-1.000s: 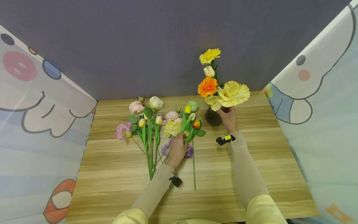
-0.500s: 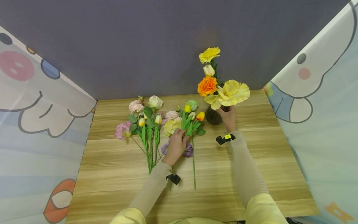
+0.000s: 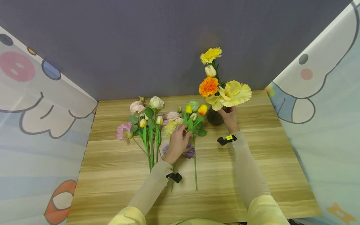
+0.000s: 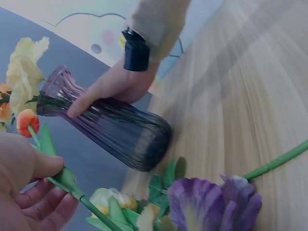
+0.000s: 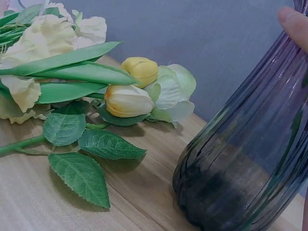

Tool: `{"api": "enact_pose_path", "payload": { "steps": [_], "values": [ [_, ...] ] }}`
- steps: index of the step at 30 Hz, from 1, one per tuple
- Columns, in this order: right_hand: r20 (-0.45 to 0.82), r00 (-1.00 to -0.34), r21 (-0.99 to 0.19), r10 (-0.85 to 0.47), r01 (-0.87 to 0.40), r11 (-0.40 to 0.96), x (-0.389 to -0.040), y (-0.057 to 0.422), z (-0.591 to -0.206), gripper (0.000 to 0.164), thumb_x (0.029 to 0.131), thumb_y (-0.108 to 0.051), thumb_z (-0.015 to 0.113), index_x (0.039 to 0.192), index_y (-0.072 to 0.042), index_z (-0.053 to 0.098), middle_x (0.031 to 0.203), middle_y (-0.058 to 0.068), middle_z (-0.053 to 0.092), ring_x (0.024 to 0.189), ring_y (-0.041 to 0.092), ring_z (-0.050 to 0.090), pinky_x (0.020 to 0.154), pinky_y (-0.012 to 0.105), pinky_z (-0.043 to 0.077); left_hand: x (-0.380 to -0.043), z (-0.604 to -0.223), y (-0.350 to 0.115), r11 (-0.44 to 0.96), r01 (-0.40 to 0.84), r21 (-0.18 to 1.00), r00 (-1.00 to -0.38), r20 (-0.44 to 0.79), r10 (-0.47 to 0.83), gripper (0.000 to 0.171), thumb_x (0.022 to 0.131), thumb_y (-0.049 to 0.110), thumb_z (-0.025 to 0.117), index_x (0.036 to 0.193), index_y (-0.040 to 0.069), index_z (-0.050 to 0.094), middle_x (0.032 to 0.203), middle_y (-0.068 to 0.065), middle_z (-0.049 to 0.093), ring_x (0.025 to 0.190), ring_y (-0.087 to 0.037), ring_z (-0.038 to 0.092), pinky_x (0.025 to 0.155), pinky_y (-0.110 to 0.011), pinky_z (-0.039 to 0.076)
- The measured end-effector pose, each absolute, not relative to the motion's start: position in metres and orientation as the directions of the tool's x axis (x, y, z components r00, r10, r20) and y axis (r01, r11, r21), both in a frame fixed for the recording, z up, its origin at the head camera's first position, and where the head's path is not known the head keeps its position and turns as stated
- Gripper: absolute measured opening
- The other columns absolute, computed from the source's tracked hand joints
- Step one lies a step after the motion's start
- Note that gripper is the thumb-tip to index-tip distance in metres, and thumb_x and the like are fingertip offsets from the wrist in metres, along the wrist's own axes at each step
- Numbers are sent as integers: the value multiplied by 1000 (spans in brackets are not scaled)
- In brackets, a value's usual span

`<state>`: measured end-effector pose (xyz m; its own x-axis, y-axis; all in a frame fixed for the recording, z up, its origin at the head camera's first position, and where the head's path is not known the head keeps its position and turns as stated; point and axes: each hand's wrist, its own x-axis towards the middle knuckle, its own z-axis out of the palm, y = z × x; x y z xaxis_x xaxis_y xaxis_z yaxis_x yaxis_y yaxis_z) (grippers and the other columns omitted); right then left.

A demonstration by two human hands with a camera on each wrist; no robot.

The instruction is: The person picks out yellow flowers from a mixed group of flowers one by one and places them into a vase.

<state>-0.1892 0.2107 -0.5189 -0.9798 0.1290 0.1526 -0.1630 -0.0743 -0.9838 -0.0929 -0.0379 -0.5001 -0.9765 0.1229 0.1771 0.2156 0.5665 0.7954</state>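
Note:
Between its thumb and fingers my left hand (image 3: 177, 142) pinches the green stem of an orange-yellow tulip (image 3: 202, 109). In the left wrist view the tulip's bloom (image 4: 27, 122) overlaps the area by the vase mouth. My right hand (image 3: 231, 120) grips the dark ribbed glass vase (image 4: 125, 132) round its upper part; stems show through the glass. Out of the vase rise a yellow carnation-like flower (image 3: 211, 55), a white tulip (image 3: 210, 71), an orange ruffled flower (image 3: 208, 87) and a large pale yellow bloom (image 3: 235, 93).
Below the left hand lie a purple flower (image 4: 197, 202), a yellow tulip (image 5: 139, 70), a cream tulip (image 5: 127, 101) and a pale green bloom (image 5: 173, 91). Further left on the wooden table (image 3: 112, 187) are pink and white flowers (image 3: 137, 107). A grey panel (image 3: 146, 50) stands behind.
My left hand has lifted the orange-yellow tulip from among the lying flowers, its bloom moving right and away toward the vase. The right hand stays on the vase.

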Motion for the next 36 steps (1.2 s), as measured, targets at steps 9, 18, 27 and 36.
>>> {"api": "enact_pose_path", "payload": {
  "steps": [9,18,27,36],
  "values": [
    [164,-977,-983,140,-174,-65,-188,208,-518,31,93,3,69,105,-23,62,80,-4,52,72,12,45,62,22,40,-86,-488,-39,506,254,824,-967,218,132,25,100,7,68,121,-6,64,108,-14,62,90,-24,67,77,-30,61],
    [91,-983,-995,161,-97,-31,-186,213,-524,25,93,2,67,102,-19,59,81,-3,51,72,13,45,62,21,41,-85,-471,-38,455,392,800,-916,383,117,19,101,8,68,113,-5,64,103,-14,63,90,-24,67,80,-26,60],
    [90,-973,-994,214,-101,-39,-195,228,-549,29,92,7,65,100,-19,57,80,-2,50,71,13,44,60,20,41,-88,-440,-28,328,471,819,-878,470,88,13,102,8,65,110,-1,61,104,-14,62,99,-27,67,87,-25,59],
    [98,-976,-994,193,-107,-37,-200,222,-549,27,92,5,68,100,-19,59,77,-2,49,69,14,42,59,22,39,-93,-418,-16,178,551,815,-829,560,3,18,99,0,66,114,-7,59,109,-22,62,98,-32,70,89,-27,60]
  ]
}}
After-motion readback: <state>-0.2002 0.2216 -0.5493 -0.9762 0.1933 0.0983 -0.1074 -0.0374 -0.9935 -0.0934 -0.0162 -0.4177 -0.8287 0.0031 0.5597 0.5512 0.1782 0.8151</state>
